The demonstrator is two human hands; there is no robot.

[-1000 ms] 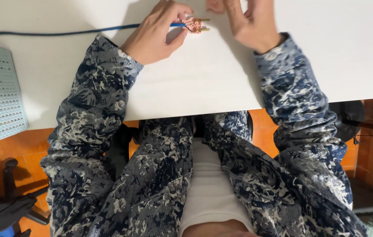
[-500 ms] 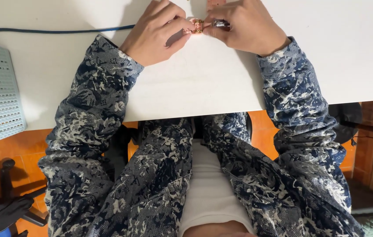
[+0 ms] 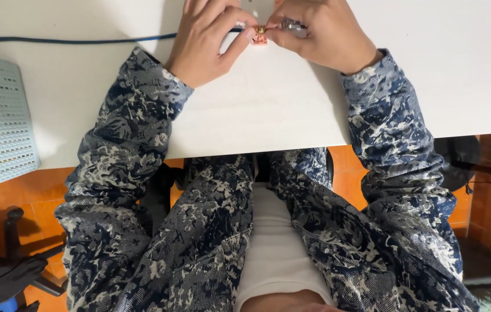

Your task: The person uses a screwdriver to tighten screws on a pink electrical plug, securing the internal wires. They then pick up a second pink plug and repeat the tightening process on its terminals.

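Between both hands, at the far edge of the white table (image 3: pixel 268 110): small coppery-pink metal piece (image 3: pixel 260 37), pinched by left hand (image 3: pixel 208 40) fingertips; right hand (image 3: pixel 323 34) clamped on a silvery tool (image 3: pixel 292 24) (partly hidden), touching it from the right.

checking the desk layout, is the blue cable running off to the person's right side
No, the blue cable runs along the white table toward the left, ending at the left hand.

Between my left hand (image 3: pixel 208 40) and right hand (image 3: pixel 320 34) I am pinching a small coppery metal piece (image 3: pixel 260 36) that is glinting, with a shiny silvery part (image 3: pixel 292 24) beside it. Under my hands a smooth matt white tabletop (image 3: pixel 257 110) is lying, and a rubbery-looking blue cable (image 3: pixel 72 40) is running off past my left hand. My sleeves (image 3: pixel 124 138) are looking like coarse printed cloth.
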